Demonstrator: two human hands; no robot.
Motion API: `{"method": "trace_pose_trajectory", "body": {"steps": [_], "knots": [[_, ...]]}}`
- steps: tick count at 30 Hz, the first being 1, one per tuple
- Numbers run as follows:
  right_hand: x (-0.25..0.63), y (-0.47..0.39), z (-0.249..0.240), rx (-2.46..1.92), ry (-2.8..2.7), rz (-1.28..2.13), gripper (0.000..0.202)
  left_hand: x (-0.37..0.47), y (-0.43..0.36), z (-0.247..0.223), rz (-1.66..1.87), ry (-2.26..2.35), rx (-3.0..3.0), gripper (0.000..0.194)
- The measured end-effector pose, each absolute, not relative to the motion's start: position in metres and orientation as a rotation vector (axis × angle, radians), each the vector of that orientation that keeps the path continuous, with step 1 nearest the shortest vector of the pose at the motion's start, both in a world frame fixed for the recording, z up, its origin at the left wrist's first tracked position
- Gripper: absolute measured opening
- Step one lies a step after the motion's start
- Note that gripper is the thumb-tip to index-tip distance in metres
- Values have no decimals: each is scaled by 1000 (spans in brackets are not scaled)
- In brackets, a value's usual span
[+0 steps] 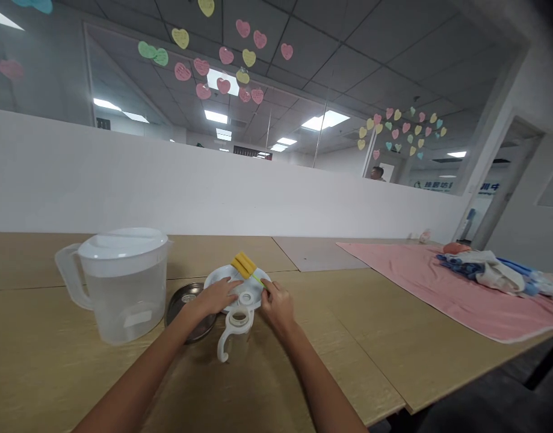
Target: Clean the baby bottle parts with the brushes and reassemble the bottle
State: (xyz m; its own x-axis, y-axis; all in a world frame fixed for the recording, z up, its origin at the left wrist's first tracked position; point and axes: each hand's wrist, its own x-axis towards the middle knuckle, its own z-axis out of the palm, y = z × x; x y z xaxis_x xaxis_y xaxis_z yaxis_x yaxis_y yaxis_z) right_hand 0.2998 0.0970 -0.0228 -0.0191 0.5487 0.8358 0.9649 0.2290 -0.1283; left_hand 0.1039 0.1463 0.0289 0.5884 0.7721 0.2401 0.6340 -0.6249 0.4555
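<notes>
Sponge brush point(244, 264) was gripped in the person's right hand point(278, 304), fingers closed on its thin yellow-green handle, forearm angled in from the lower right. Left hand point(218, 294) lay palm-down over the left side of a white dish point(216, 275); whether it grasped the dish I could not tell. Brush's grooved yellow head slanted up and leftward over the dish's far rim. Noted nearby: white hooked piece point(233, 328), dark metal pan point(204, 329), lidded pitcher point(126, 288).
</notes>
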Motion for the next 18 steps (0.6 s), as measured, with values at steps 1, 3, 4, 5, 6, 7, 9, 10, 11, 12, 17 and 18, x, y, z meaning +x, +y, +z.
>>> {"method": "trace_pose_trajectory", "body": {"steps": [1, 3, 4, 5, 6, 7, 9, 10, 11, 12, 17, 18], "knots": [[300, 97, -23, -1426, -1682, -634, 33, 104, 149, 25, 576, 1098, 2506, 43], [299, 97, -23, -1430, -1680, -619, 33, 102, 154, 19, 525, 1017, 2528, 35], [299, 97, -22, -1438, -1678, -608, 32, 101, 157, 18, 515, 986, 2534, 32], [298, 97, -22, -1447, -1675, -598, 32, 101, 158, 16, 510, 966, 2538, 29], [298, 96, -21, -1456, -1672, -589, 31, 101, 160, 15, 501, 958, 2541, 28], [298, 96, -21, -1464, -1671, -581, 31, 101, 161, 15, 494, 952, 2545, 28], [297, 95, -20, -1470, -1677, -569, 31, 102, 161, 14, 489, 953, 2554, 28], [297, 95, -20, -1468, -1679, -566, 31, 102, 160, 13, 492, 967, 2556, 28], [297, 95, -20, -1464, -1679, -566, 31, 102, 160, 13, 500, 992, 2556, 28], [297, 95, -21, -1461, -1678, -566, 31, 102, 159, 14, 509, 1023, 2552, 29], [298, 95, -22, -1464, -1659, -560, 30, 102, 153, 17, 538, 1168, 2521, 41], [298, 95, -22, -1464, -1657, -558, 30, 102, 152, 18, 542, 1192, 2512, 44]]}}
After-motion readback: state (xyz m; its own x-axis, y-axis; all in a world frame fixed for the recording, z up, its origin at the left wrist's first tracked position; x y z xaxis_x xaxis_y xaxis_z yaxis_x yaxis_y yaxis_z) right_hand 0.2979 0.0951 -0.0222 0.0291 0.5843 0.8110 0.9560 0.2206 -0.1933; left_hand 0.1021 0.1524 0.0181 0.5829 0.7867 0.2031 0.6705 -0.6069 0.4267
